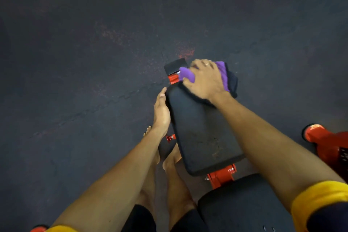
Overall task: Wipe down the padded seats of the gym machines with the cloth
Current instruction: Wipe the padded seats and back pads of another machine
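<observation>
- Right of centre in the frame, the right hand lies spread on the purple cloth, fingers splayed and pressing it onto the far end of the black seat pad.
- At that end the cloth is bunched, with part of it hanging past the pad's far edge.
- Along the pad's left edge rests the left hand, flat against the side with fingers straight and grasping nothing, apparently steadying the pad.
- Nearer the bottom of the frame the pad shows a dull, scuffed patch; I judge that stretch not yet wiped.
- Likely slip: because the cloth sits so close to the far edge, a stroke pushed further out could carry it off onto the floor.
- Bunched fabric touches only a narrow strip, so a pull toward the lower frame may leave streaks uncleaned.
- Below the pad sit a red knob and bare feet — a hard push could swing the pad on its red frame or snag the cloth.
- A second pad at lower right looks untouched.
</observation>
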A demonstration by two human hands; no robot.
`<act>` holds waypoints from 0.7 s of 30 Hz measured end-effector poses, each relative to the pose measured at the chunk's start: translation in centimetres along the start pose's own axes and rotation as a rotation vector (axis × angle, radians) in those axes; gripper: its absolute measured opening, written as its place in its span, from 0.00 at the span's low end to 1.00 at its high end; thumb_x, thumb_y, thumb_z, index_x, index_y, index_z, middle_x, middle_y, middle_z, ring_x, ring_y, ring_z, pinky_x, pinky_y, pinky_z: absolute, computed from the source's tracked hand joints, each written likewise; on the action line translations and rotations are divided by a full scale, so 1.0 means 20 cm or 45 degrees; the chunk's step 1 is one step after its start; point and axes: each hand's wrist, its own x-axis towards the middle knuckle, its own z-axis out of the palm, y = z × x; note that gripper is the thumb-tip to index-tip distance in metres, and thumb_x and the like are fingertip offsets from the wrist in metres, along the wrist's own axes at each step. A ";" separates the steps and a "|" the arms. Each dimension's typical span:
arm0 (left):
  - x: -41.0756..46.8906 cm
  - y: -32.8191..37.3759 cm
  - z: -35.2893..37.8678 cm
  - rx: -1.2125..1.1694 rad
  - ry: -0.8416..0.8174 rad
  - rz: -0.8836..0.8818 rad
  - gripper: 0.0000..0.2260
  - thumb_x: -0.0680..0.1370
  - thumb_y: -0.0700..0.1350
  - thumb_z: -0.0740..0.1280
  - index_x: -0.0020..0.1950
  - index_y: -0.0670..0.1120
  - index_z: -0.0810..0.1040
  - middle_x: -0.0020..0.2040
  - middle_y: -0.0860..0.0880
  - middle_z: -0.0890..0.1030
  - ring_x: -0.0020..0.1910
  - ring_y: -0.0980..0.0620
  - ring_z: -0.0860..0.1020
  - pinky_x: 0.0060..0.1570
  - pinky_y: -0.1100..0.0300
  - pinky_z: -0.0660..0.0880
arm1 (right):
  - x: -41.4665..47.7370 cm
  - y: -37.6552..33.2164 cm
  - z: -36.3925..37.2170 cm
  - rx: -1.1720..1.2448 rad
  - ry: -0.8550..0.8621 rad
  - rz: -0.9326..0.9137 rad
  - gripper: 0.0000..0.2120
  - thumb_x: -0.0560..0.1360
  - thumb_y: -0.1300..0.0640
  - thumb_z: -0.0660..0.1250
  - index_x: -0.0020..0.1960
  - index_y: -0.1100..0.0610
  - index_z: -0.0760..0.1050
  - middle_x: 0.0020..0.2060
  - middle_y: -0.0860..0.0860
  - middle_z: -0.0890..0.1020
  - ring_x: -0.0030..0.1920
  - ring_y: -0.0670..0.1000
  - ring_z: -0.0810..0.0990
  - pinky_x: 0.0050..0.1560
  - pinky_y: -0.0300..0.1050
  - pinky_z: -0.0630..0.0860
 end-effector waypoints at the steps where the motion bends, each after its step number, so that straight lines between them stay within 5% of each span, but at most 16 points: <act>1: 0.00 0.02 0.00 0.043 -0.012 -0.003 0.19 0.78 0.59 0.58 0.66 0.59 0.76 0.71 0.52 0.76 0.71 0.55 0.73 0.75 0.50 0.66 | -0.01 0.07 -0.02 0.040 -0.033 0.096 0.27 0.76 0.37 0.57 0.58 0.55 0.81 0.58 0.52 0.79 0.61 0.59 0.76 0.65 0.54 0.69; 6: 0.01 0.06 0.08 0.117 -0.027 0.042 0.19 0.86 0.50 0.53 0.76 0.52 0.68 0.76 0.50 0.70 0.72 0.56 0.69 0.70 0.63 0.66 | 0.05 -0.08 -0.03 0.076 -0.074 0.073 0.21 0.77 0.39 0.61 0.56 0.54 0.80 0.56 0.52 0.83 0.58 0.58 0.80 0.63 0.51 0.70; 12: 0.03 0.04 0.08 0.205 0.028 0.053 0.25 0.78 0.56 0.54 0.73 0.50 0.73 0.71 0.50 0.76 0.70 0.54 0.72 0.74 0.52 0.67 | 0.05 -0.19 0.02 -0.011 -0.083 -0.045 0.25 0.75 0.33 0.57 0.54 0.50 0.81 0.52 0.50 0.84 0.54 0.56 0.82 0.57 0.51 0.71; 17: 0.05 0.10 0.07 0.586 -0.040 0.176 0.19 0.86 0.44 0.51 0.76 0.50 0.68 0.76 0.52 0.69 0.70 0.60 0.65 0.72 0.63 0.58 | -0.04 0.07 -0.01 0.233 0.066 0.621 0.26 0.78 0.33 0.56 0.55 0.53 0.79 0.54 0.54 0.83 0.55 0.61 0.80 0.54 0.54 0.74; 19: 0.08 0.14 0.06 0.796 -0.086 0.261 0.19 0.86 0.43 0.51 0.76 0.50 0.70 0.75 0.53 0.70 0.71 0.58 0.66 0.72 0.63 0.59 | -0.04 0.12 -0.03 0.554 0.014 1.030 0.25 0.77 0.33 0.56 0.57 0.50 0.79 0.56 0.54 0.83 0.57 0.63 0.80 0.55 0.54 0.72; 21: 0.14 0.18 0.07 0.992 -0.154 0.379 0.19 0.85 0.42 0.52 0.74 0.48 0.72 0.73 0.52 0.72 0.72 0.52 0.69 0.72 0.57 0.64 | -0.02 0.09 -0.04 0.608 0.012 1.133 0.24 0.78 0.34 0.57 0.58 0.50 0.79 0.56 0.54 0.82 0.58 0.63 0.79 0.55 0.54 0.71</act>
